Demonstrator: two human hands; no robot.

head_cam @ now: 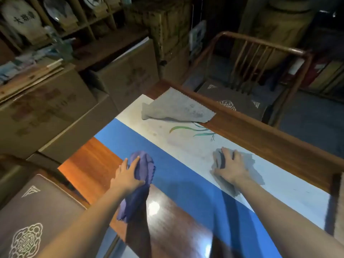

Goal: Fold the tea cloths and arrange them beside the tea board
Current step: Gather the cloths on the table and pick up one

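My left hand grips a bunched purple tea cloth on the blue band of the table runner; its tail hangs down below my wrist. My right hand presses flat on a crumpled grey tea cloth lying on the runner's white part. A second grey tea cloth lies loosely spread at the far end of the table, one corner lifted. No tea board is in view.
The wooden table has a raised rim along the right. Cardboard boxes stand at the left, a wooden chair with a brown cushion beyond the far rim, and another cushion at bottom left.
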